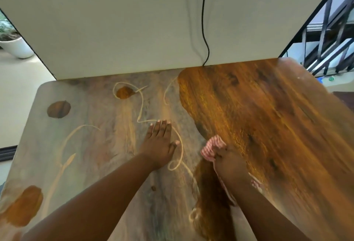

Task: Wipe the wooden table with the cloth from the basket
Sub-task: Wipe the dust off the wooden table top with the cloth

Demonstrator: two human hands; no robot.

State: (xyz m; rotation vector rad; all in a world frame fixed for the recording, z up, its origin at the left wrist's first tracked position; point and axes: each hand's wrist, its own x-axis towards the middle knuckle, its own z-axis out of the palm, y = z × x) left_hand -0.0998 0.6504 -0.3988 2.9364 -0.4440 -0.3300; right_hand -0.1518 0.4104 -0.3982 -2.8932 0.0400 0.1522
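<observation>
Partly bunched red-and-white striped cloth [212, 148] in right hand's [229, 162] grip.

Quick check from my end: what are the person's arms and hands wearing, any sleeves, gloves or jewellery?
Both forearms are bare as far as the frame shows: no sleeves or gloves. The left hand shows no rings, watch or bracelet, and its fingers have light, pale-tipped nails. The right hand also shows no watch or bracelet at the wrist; its fingers are mostly hidden, so rings there cannot be ruled out.
</observation>
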